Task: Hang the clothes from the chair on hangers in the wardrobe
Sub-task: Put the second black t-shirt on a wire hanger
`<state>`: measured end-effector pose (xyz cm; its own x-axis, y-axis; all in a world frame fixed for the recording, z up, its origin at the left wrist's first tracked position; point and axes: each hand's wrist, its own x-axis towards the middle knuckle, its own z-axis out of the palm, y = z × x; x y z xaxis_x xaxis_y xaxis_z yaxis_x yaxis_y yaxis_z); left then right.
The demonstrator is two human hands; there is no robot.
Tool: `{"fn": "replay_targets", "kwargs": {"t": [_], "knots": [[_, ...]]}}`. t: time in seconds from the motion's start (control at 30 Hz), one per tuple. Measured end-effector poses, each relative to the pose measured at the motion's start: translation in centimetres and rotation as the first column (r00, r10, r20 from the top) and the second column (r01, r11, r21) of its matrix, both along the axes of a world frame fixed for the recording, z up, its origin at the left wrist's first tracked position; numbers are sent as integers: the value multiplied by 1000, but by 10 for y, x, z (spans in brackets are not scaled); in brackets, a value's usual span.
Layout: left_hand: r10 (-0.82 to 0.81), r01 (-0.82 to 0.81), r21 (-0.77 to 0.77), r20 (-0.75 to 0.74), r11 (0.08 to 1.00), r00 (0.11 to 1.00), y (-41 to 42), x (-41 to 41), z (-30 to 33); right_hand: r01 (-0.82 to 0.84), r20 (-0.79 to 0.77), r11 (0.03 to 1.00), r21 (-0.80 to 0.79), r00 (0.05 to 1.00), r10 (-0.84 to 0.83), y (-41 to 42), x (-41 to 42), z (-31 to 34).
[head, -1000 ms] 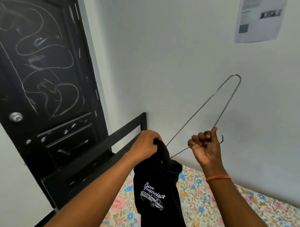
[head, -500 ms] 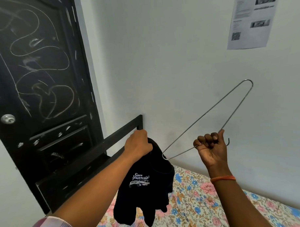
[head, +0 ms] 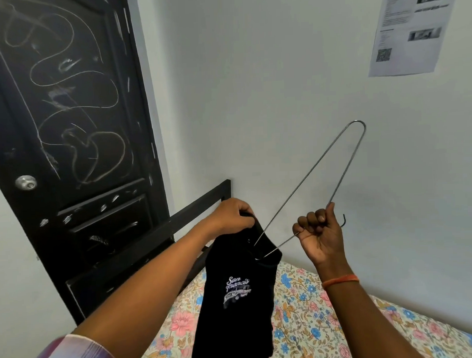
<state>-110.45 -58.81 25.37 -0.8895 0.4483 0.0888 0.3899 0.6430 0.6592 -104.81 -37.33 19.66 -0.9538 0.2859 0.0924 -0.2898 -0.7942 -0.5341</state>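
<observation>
1. The left hand (head: 232,215) has its grip curled tight on the top edge of the black T-shirt (head: 240,299), bunching the fabric at the collar end.
2. The shirt hangs straight down from that grip, over the floral bedsheet (head: 314,318), its white "San Francis..." print facing the camera.
3. The right hand (head: 318,235) makes a closed fist round the wire hanger (head: 309,173) near its neck; the small dark hook end pokes out just to the right of the fist.
4. The hanger is tilted: one rounded shoulder points up and right against the pale wall (head: 280,97), the other shoulder points down and left.
5. That lower shoulder sits against the shirt's top, right below the left hand's grip; its tip lies at the dark opening of the fabric, though I cannot tell how far inside it goes.
6. The two hands are near each other, the hanger's wire bridging the gap between them.
7. An orange band (head: 340,280) circles the right wrist; a plaid sleeve (head: 72,354) shows at the left arm's lower edge.
8. Behind, a black door (head: 67,131) scrawled with chalk lines, a black bed frame (head: 193,207), and a printed paper sheet (head: 409,30) on the wall.
</observation>
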Motion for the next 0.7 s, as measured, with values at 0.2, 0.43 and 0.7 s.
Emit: {"fn": "replay_targets", "kwargs": {"t": [0.2, 0.43, 0.7], "knots": [[-87, 65, 198, 108, 978, 990, -6, -2, 26, -67, 144, 913, 403, 990, 9, -17, -8, -16], [5, -110, 403, 254, 909, 967, -16, -9, 49, -39, 150, 535, 844, 975, -165, -6, 8, -17], [336, -324, 91, -197, 941, 921, -8, -27, 60, -107, 182, 386, 916, 969, -165, 0, 28, -17]]}}
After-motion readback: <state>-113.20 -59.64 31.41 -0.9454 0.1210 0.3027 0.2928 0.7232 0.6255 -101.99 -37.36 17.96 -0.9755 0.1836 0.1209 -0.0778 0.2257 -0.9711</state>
